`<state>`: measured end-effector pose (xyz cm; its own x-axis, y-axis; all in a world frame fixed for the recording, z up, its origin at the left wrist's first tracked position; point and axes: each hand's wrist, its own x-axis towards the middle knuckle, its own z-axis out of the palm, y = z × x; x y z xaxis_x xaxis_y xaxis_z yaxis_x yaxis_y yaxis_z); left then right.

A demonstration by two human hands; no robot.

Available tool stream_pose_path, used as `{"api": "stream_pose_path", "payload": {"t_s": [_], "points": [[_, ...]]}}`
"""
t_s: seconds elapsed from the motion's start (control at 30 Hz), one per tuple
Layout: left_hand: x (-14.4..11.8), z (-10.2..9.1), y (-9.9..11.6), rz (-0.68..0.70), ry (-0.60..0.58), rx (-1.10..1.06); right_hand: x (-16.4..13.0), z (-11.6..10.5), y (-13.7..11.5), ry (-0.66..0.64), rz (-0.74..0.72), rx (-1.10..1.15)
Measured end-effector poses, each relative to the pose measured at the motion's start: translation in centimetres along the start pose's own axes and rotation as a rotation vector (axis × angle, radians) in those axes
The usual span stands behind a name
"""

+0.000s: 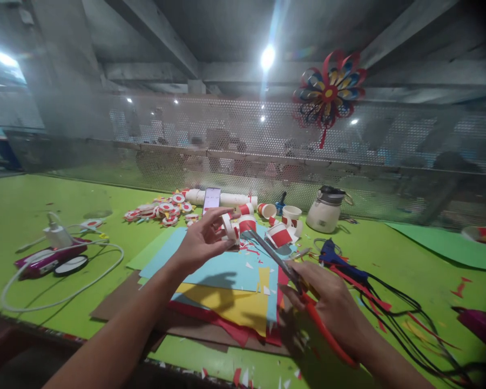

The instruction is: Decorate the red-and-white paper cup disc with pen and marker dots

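Note:
My left hand [200, 243] is raised over the sheets of coloured paper, its fingers and thumb closed around a white paper cup piece [228, 227]. In my right hand [334, 300] is a pair of scissors [272, 253] with orange-red handles. The blades point up and left, their tips overlapping a red-and-white paper cup [247, 223] in view; whether they touch it I cannot tell. Beneath my hands lie a light blue sheet [162, 259] and a yellow sheet [227, 308], strewn with paper scraps. Another red-and-white cup [278, 236] lies tilted right of the blades.
Several red-and-white paper wheels [166, 208] are piled at the back left, near a phone [211, 200]. A white jug [325, 210] stands back right. A blue glue gun [340, 262] with black cables lies right; a purple power strip [51, 259] with a white cable lies left.

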<state>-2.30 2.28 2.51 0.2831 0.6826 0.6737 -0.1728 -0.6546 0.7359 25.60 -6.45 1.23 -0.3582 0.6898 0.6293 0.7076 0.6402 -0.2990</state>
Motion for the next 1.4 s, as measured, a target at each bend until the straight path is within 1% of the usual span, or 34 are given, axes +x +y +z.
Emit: {"api": "stream_pose_path", "payload": {"t_s": [0.07,0.17,0.27,0.37,0.5,0.7,0.83,1.0,1.27,1.4], "points": [[0.0,0.1,-0.2,0.004,0.044,0.023,-0.3,0.3,0.0,0.044,-0.078,-0.103],[-0.1,0.5,-0.4,-0.017,0.060,0.045,-0.6,0.8,0.0,0.072,-0.132,-0.251],[-0.2,1.2,-0.4,0.010,0.086,0.107,-0.8,1.2,0.0,0.073,-0.136,-0.352],[-0.5,1.7,-0.6,0.039,0.102,0.213,-0.8,1.4,-0.1,0.058,-0.127,-0.425],[-0.8,1.8,-1.3,0.073,0.104,0.326,-0.9,1.3,-0.3,0.032,-0.105,-0.504],[-1.1,1.5,-1.8,0.115,0.116,0.501,-1.0,1.0,-0.5,0.002,-0.082,-0.538],[-1.3,1.5,-1.8,0.132,0.109,0.562,-1.0,0.9,-0.5,-0.008,-0.087,-0.546],[-1.3,1.5,-1.9,0.149,0.097,0.641,-0.9,0.6,-0.5,0.013,-0.123,-0.577],[-1.4,1.7,-1.8,0.168,0.103,0.697,-0.9,0.6,-0.5,0.018,-0.120,-0.562],[-1.4,1.9,-1.7,0.168,0.118,0.674,-1.1,0.5,-0.5,-0.009,-0.102,-0.534]]}}
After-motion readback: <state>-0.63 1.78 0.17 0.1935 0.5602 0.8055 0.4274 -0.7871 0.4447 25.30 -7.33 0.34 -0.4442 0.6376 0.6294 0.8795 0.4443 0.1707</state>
